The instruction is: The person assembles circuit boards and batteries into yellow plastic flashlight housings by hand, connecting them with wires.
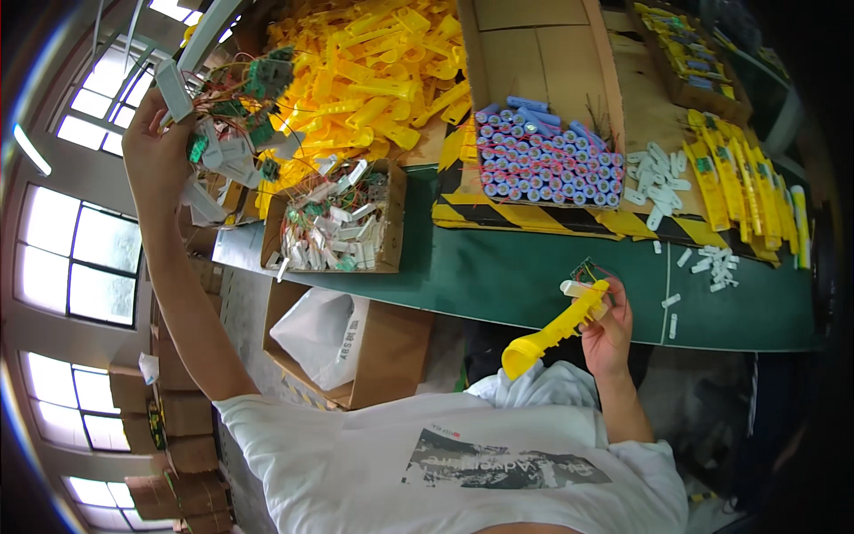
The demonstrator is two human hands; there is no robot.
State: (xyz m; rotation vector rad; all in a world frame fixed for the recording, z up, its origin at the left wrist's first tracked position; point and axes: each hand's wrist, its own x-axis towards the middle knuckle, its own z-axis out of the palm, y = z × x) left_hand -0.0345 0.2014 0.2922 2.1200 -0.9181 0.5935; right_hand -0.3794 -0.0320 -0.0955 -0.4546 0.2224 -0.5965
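My left hand [158,147] is raised at the upper left, its fingers closed on a bunch of wired circuit boards [236,133] with white plastic pieces dangling from them. Below that bunch is an open cardboard box [394,218] holding many similar wired white parts. In front of my body, my right hand [608,329] grips a yellow plastic shell [556,331], its wider end pointing down and left. A white piece [576,288] and a small wired board [584,269] show at the upper end of the shell, beside my fingers.
A large heap of yellow shells [365,80] lies at the back left. Blue battery cells [551,160] stand in a cardboard tray [534,53]. White pieces [658,182] and a row of yellow shells [734,178] lie on the right of the green table [498,285]. A carton with a plastic bag [325,334] stands below.
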